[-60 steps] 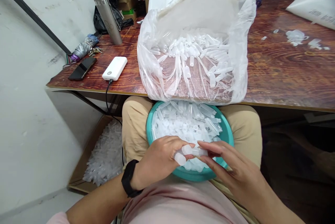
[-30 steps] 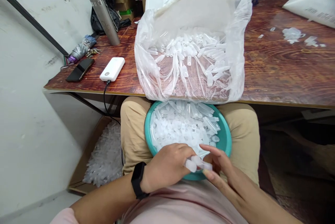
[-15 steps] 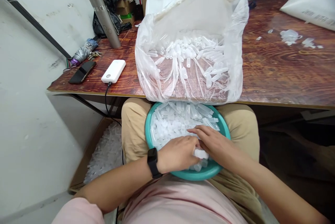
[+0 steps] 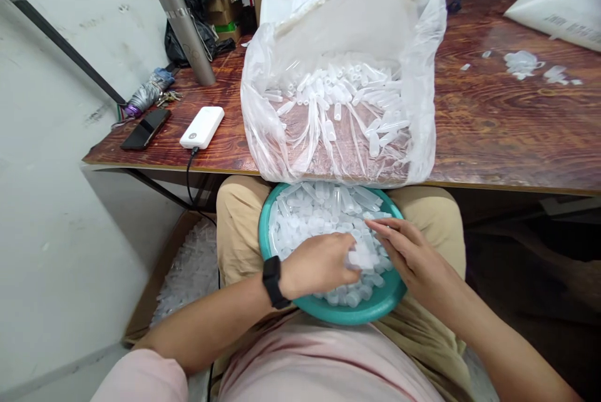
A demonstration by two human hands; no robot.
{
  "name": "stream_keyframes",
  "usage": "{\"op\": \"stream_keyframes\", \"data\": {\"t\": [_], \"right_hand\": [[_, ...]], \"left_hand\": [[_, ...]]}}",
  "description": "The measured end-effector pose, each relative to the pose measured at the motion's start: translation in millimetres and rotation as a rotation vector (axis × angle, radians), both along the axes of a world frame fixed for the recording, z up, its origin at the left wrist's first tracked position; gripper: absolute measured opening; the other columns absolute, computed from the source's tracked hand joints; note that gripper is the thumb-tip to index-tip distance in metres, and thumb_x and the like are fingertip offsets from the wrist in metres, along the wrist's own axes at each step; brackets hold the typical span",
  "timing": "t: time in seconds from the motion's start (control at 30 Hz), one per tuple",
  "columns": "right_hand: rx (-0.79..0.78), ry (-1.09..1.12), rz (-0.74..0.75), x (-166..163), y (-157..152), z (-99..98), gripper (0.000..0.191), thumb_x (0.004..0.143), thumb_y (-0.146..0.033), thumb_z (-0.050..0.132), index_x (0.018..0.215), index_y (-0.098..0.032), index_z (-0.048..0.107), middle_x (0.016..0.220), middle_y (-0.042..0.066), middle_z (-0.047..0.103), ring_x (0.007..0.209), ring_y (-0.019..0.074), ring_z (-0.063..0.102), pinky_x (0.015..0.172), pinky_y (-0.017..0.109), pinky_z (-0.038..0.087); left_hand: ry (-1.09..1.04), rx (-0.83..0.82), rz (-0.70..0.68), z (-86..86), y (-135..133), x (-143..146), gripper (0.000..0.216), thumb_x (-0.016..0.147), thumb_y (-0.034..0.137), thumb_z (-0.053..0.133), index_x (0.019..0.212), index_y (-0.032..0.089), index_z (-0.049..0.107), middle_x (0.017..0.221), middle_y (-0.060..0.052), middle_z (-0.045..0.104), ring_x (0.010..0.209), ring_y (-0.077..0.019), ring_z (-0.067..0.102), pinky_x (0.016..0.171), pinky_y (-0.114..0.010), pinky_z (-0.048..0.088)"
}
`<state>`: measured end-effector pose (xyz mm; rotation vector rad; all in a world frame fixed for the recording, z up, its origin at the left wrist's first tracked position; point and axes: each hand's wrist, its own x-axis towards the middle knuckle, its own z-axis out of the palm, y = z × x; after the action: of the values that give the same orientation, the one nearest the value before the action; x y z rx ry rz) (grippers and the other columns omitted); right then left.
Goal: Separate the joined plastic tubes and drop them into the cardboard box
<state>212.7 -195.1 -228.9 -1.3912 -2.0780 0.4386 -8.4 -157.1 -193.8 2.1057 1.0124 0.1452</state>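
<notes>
The bowl (image 4: 347, 315) sits on the person's lap (image 4: 241, 220), with little tubes (image 4: 300, 220) in it. From the bowl, the big bag (image 4: 420, 45) is at 12 o'clock on the table (image 4: 493, 145), with more tubes (image 4: 335, 82) inside. At 9, down low, is a box (image 4: 143, 308) of plastic pieces (image 4: 188, 270). At 10 lies the phone (image 4: 146, 129), with the battery pack (image 4: 201, 128) between it and the bag. The bottle (image 4: 185, 32) is behind them at 11. Between 1 and 2 lie some bits (image 4: 523, 64), with a sack (image 4: 558, 7) behind.
</notes>
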Motion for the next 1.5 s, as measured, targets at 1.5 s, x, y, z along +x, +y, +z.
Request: {"op": "stream_keyframes", "data": {"t": [1.5], "right_hand": [[-0.045,-0.059,0.065,-45,-63,50.1,0.035,0.108,-0.035,0.045,0.143,-0.029,0.048,0.121,0.007,0.077,0.103,0.0196,0.078,0.083,0.030,0.066]], "left_hand": [[-0.358,0.127,0.105,14.2,-51,-50,0.016,0.088,0.017,0.074,0.103,0.015,0.072,0.092,-0.003,0.069,0.084,-0.0175,0.064,0.076,-0.027,0.047]]}}
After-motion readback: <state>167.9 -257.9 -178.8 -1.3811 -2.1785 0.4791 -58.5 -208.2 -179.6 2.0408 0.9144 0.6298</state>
